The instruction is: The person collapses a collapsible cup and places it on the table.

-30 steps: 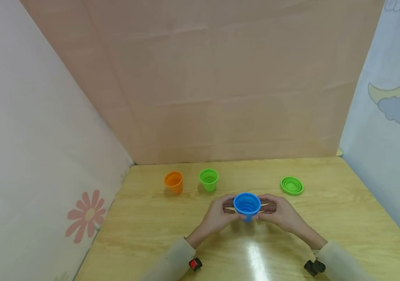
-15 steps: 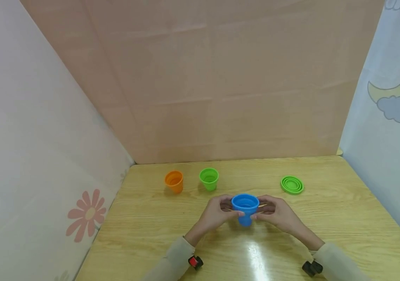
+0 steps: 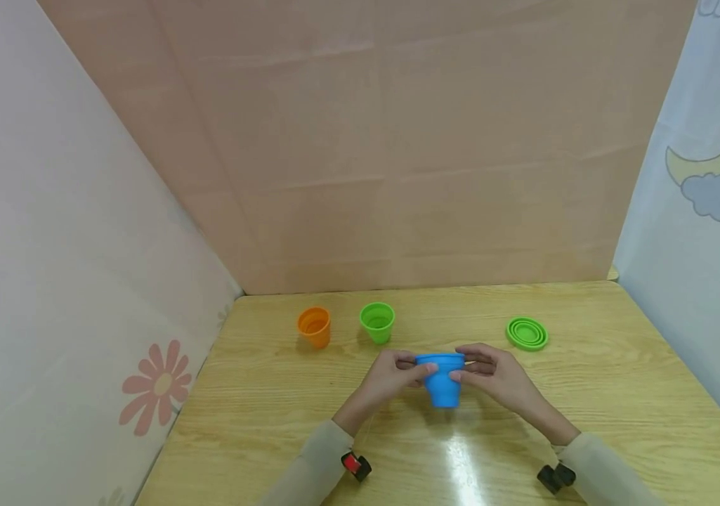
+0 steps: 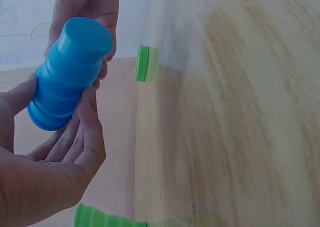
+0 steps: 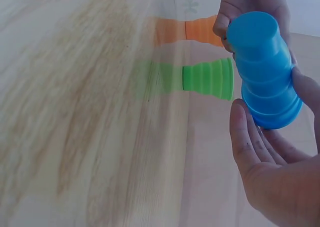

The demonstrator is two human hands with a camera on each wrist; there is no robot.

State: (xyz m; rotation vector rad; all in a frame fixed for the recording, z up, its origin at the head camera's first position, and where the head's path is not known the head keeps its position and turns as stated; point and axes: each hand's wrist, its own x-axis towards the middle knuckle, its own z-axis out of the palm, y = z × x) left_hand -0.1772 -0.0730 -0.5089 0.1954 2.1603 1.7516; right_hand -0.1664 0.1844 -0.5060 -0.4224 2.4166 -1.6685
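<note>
A blue collapsible cup [image 3: 444,386], drawn out to its stepped full height, is held up over the table between both hands. My left hand [image 3: 390,379] pinches its left side near the rim, thumb on the near face and fingers behind. On the opposite side my right hand [image 3: 499,376] grips it the same way, thumb at the upper wall. Both wrist views show the rounded rings of the blue cup [image 4: 72,72] and its smooth base. The cup's inside is hidden in the head view, where its rim shows nearly edge-on.
Behind the hands stand an orange cup [image 3: 314,327] and a green cup [image 3: 377,323], both extended and upright. Farther right a flattened green collapsible cup [image 3: 527,333] lies on the wooden table [image 3: 258,422]. A brown covered panel [image 3: 397,176] rises along the back edge.
The blue cup has tilted, so its outer side now faces the head camera instead of its inside. It also appears taller. Both hands keep hold, with thumbs shifted higher on the wall.
</note>
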